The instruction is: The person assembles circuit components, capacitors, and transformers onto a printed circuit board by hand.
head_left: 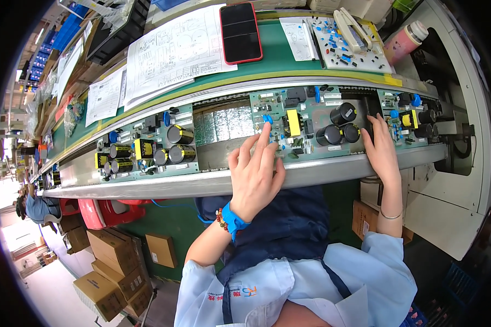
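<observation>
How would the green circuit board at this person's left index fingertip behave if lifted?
The circuit board looks flat, so probably stiff. The clustered black cylinders likely make its right side heavier. Small standing parts might bend if bumped.

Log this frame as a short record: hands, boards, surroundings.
left hand: index fingertip at a blue disc part on the middle board; blue band on wrist
right hand: fingers spread, at the gap between middle board and right board; exact contact unclear
middle board: yellow block, three black capacitors
front: metal rail along the near side of the boards
behind boards: papers, red-edged phone, white pad with loose parts, pink bottle
lower left: cartons
</observation>
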Demonstrator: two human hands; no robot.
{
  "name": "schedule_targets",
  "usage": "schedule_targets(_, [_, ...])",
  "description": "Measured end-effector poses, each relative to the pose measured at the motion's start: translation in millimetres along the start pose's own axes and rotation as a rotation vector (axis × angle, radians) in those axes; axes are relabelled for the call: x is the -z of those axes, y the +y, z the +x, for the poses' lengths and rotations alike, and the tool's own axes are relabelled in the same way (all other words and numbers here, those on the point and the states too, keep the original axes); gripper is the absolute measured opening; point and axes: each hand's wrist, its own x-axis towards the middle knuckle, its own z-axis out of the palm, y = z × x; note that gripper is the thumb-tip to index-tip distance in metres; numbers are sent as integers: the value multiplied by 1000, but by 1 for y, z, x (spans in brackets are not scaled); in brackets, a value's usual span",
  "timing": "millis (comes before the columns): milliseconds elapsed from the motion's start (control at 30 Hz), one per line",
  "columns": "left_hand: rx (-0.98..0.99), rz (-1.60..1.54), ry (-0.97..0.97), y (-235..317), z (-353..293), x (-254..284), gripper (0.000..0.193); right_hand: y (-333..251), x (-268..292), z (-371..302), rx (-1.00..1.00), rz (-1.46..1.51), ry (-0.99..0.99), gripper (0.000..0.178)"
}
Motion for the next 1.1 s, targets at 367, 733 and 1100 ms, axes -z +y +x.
schedule_targets(367, [-81, -7, -20, 1, 5, -1, 29, 7, 11, 1, -9, 41, 42, 35])
schedule_targets(733, [-14, -99, 2, -14, 22, 14, 46, 17, 27, 3, -77, 38, 96, 33])
schedule_targets(1100, [-78, -167, -108, -27, 38, 14, 48, 24, 33, 2, -101, 23, 126, 31])
